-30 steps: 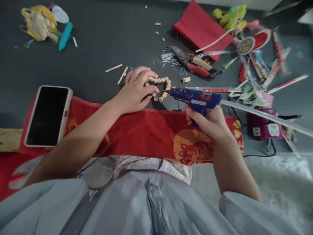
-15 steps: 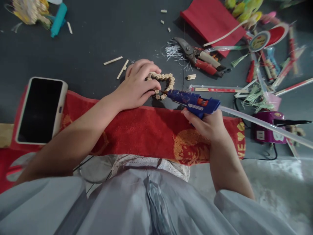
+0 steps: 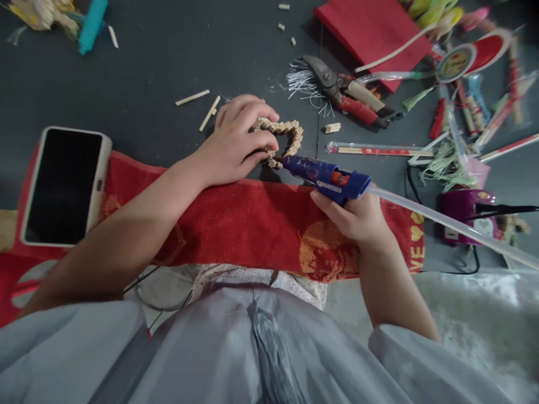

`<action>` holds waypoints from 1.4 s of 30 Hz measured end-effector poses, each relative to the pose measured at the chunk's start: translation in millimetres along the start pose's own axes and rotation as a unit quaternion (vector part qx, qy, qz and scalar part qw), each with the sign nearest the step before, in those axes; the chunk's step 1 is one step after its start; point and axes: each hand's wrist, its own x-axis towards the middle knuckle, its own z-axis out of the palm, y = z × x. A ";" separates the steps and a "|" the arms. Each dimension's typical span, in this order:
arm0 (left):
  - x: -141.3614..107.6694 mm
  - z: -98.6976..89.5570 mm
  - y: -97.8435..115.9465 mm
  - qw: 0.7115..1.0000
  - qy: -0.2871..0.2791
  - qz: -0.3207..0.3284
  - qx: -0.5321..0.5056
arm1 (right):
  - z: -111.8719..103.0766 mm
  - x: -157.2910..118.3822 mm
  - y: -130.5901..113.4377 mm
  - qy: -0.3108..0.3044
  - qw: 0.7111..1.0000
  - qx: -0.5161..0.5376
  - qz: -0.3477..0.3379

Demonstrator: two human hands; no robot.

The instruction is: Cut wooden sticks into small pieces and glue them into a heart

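My left hand (image 3: pixel 240 140) is closed around the left side of a heart-like ring of short pale sticks (image 3: pixel 295 134), which rests on the dark table. Its fingers hide part of the ring. In my right hand (image 3: pixel 353 216) is a blue hot glue gun (image 3: pixel 324 175), gripped by its handle. The nozzle tip meets the ring's lower edge, close to my left fingertips. A long translucent glue stick (image 3: pixel 455 224) juts out of the gun's back toward the right. Under both forearms lies a folded red towel (image 3: pixel 244 224) with yellow figures.
A phone (image 3: pixel 63 185) lies at the left. Loose pale sticks (image 3: pixel 192 97) are beyond my left hand. Pruning shears (image 3: pixel 337 90), a red paper bag (image 3: pixel 374 33), a ribbon spool (image 3: pixel 457 63) and a purple device (image 3: pixel 467 216) with a cord crowd the right.
The glue gun has shifted slightly left along the ring's lower edge, its back end swinging a little. My left hand keeps its hold. The whole view has moved slightly.
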 end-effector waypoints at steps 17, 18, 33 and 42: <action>0.2 1.2 -1.2 1.000 0.005 0.001 -0.012 | 2.6 -1.7 3.9 0.008 1.000 -0.005 0.016; 0.2 1.3 -1.2 1.000 0.006 0.002 -0.013 | 2.0 -1.6 3.3 0.005 1.000 -0.007 0.017; 0.5 1.6 -1.2 1.000 0.009 0.003 -0.010 | -1.6 1.7 -2.7 -0.006 0.999 0.024 0.041; 0.1 1.5 -2.8 1.000 0.006 0.004 -0.011 | -3.5 0.5 -0.7 -0.002 1.000 0.011 0.023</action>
